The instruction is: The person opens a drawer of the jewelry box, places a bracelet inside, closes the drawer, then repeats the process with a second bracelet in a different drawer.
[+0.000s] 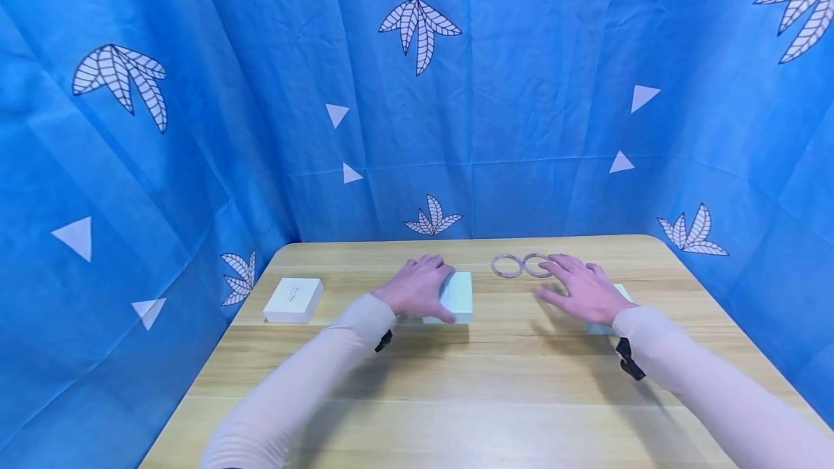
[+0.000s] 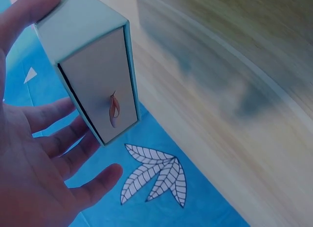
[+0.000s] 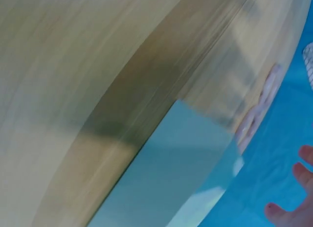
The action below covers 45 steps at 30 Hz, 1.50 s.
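In the head view my left hand [image 1: 417, 288] grips a pale green drawer box [image 1: 459, 295] at its left side, thumb toward the front. The left wrist view shows the box's white drawer face [image 2: 100, 85] with a small brown loop pull; my thumb lies on one side and fingers reach around behind. My right hand [image 1: 583, 288] hovers with spread fingers above a second pale green box [image 1: 599, 328], mostly hidden under the hand and wrist. Two pinkish bangles [image 1: 507, 265] lie side by side just beyond the right fingertips. In the right wrist view, this second box [image 3: 161, 158] looks flat-topped.
A white box [image 1: 293, 300] with small print sits at the left of the wooden table [image 1: 417, 375]. Blue patterned curtains [image 1: 521, 93] hang along the back and both sides, close to the table's edges.
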{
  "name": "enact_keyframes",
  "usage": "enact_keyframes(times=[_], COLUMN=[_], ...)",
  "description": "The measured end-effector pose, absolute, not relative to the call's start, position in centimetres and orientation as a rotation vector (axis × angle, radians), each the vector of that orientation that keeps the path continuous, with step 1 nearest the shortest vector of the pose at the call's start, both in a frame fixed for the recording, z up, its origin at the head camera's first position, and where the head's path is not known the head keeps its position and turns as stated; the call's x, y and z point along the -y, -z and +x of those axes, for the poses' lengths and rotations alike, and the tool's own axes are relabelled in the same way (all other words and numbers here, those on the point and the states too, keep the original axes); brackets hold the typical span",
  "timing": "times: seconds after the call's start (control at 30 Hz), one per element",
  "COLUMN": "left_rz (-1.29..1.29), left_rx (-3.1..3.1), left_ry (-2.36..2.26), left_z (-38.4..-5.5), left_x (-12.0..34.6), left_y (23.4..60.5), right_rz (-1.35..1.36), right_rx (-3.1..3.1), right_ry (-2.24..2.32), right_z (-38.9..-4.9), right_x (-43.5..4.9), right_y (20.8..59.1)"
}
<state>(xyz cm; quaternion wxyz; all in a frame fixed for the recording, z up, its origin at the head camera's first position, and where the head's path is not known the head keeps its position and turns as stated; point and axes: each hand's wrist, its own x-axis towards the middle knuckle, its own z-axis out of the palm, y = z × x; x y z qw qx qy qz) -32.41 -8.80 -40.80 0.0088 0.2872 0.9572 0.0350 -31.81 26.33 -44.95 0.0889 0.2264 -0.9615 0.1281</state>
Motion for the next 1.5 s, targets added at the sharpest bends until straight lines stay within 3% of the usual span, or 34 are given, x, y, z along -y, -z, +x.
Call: enact_keyframes(times=[0.67, 1.5], left_rz=[0.964, 0.990], left_rx=[-2.985, -2.969], left_ry=[-0.083, -0.021], left_z=[-32.8, -32.9], left_x=[6.7, 3.9], left_y=[41.5, 42.8], right_rz=[0.973, 0.959], right_rx=[2.862, 2.904], right_ry=[-0.487, -0.515], right_z=[-30.8, -31.4], right_x=[-18.6, -18.4], right_y=[43.6, 44.8])
